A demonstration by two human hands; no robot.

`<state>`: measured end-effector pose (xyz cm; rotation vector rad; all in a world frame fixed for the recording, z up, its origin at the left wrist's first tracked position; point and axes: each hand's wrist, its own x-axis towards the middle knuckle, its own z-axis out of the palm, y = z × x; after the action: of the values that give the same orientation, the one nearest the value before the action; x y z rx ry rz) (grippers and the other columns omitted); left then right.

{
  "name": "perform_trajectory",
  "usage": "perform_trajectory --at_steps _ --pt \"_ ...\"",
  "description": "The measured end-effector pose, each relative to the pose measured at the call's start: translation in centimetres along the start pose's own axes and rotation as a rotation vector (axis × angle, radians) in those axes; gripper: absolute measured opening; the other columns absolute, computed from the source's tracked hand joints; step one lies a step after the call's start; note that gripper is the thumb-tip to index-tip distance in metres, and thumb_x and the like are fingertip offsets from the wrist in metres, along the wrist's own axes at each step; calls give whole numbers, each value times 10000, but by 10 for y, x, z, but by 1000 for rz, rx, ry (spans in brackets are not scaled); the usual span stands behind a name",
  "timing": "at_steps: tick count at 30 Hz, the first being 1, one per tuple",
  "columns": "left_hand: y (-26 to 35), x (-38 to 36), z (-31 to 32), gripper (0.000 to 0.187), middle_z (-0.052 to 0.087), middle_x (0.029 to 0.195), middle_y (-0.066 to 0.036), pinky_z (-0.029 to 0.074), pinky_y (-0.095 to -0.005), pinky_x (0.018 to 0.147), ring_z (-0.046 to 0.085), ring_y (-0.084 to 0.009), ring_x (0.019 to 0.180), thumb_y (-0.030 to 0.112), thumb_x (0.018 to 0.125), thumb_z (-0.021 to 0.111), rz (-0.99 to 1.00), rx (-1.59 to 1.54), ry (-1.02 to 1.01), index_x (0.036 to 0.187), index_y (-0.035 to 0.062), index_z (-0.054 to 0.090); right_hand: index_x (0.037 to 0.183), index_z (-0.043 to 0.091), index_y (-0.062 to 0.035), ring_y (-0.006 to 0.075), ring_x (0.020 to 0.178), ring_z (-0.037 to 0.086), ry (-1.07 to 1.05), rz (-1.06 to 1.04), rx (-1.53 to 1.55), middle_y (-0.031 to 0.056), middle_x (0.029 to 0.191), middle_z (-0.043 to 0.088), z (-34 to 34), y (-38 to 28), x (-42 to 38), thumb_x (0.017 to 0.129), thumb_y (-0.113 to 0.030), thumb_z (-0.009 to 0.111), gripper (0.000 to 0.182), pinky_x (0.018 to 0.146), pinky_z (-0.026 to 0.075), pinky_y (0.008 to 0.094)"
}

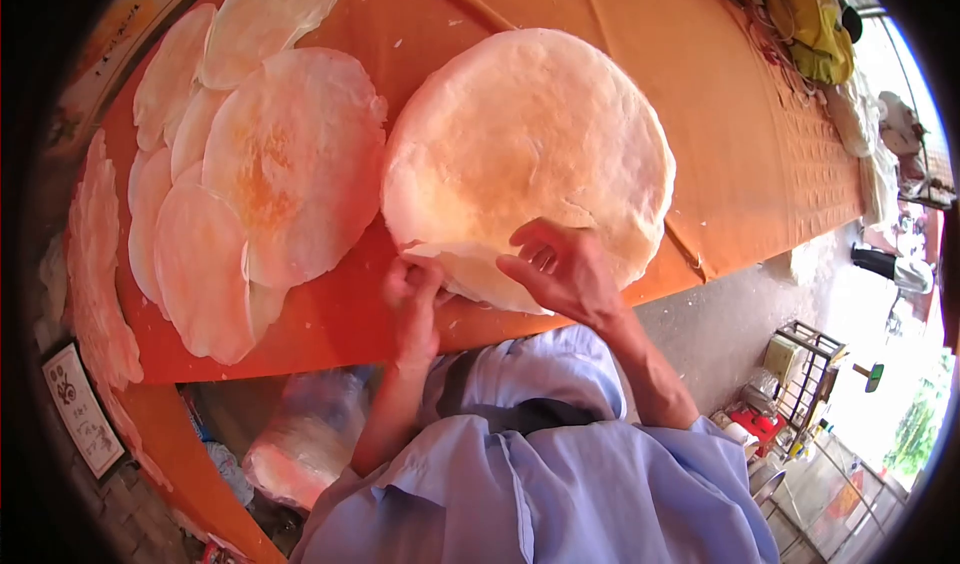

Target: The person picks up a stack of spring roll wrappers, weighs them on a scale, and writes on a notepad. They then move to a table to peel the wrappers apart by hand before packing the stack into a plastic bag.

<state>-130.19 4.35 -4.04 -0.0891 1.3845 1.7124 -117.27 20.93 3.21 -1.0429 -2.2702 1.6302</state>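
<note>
Single view only, head-worn camera. Looks forward and steeply down over wearer's own chest and forearms. Close range: orange tabletop (640, 84) fills upper frame, near edge running across middle. Wide fisheye lens, dark circular vignette at corners, lines bowed. Right edge catches floor and bright outdoor area further off.

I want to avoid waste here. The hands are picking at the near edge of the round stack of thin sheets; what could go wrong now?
1. The left hand and right hand pinch the near edge of the stack; a thin sheet might tear there.
2. That edge lies close to the rim of the orange table, so a sheet could slip off.
3. A lifted sheet may drag over the spread sheets alongside.
</note>
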Motion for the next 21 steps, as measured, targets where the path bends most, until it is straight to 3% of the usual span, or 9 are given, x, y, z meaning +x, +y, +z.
perform_trajectory --at_steps 4,6,8,9,12,15,18,19,21 --pt "-4 6 -23 318 608 1082 -65 542 -301 788 625 -158 914 211 924 619 185 348 304 1176 42 524 986 668 -6 211 753 645 110 -29 -2 123 846 680 -45 8 -11 733 -283 798 397 687 520 331" --pt "9 5 -17 309 605 1067 -39 523 -288 771 592 -122 892 233 926 623 80 231 279 1168 60 538 1009 664 4 191 774 637 395 45 -50 112 879 686 -68 47 -13 755 -265 783 389 697 510 316" --pt "16 7 -14 389 596 1090 -56 527 -302 772 600 -143 896 278 937 599 21 191 193 1235 47 506 1072 641 15 203 805 646 719 180 -61 141 911 688 -102 89 -10 787 -290 746 430 710 515 317" --pt "13 6 -8 393 606 1093 -60 533 -306 768 613 -160 920 309 940 586 34 231 213 1233 57 519 1118 612 44 205 805 652 754 275 -111 165 919 683 -119 106 -9 805 -308 726 484 702 521 316" --pt "14 3 2 417 612 1102 -66 531 -311 764 618 -180 951 363 941 564 33 242 210 1237 71 531 1157 580 76 203 816 657 629 471 411 175 941 674 -133 126 0 799 -310 723 546 685 525 328" --pt "15 6 -2 444 598 1108 -67 523 -305 775 606 -170 947 370 943 558 2 216 189 1250 52 513 1117 606 83 201 800 664 507 542 394 159 909 677 -143 112 14 777 -292 737 523 662 527 330" --pt "18 4 2 467 589 1115 -72 511 -312 801 598 -170 952 365 941 558 27 296 213 1272 42 497 1043 640 79 199 762 667 425 399 61 146 861 681 -145 103 25 769 -302 740 480 631 524 315" --pt "18 1 4 474 587 1118 -75 507 -318 811 597 -173 957 364 939 559 44 333 232 1280 41 493 967 665 66 189 721 662 423 426 144 127 813 680 -145 103 29 755 -303 749 434 620 518 304" --pt "15 -3 -2 469 580 1130 -86 499 -329 828 595 -183 964 337 941 559 59 322 245 1292 35 484 955 666 64 182 726 658 330 426 356 118 826 682 -153 115 36 751 -296 751 422 622 517 308"
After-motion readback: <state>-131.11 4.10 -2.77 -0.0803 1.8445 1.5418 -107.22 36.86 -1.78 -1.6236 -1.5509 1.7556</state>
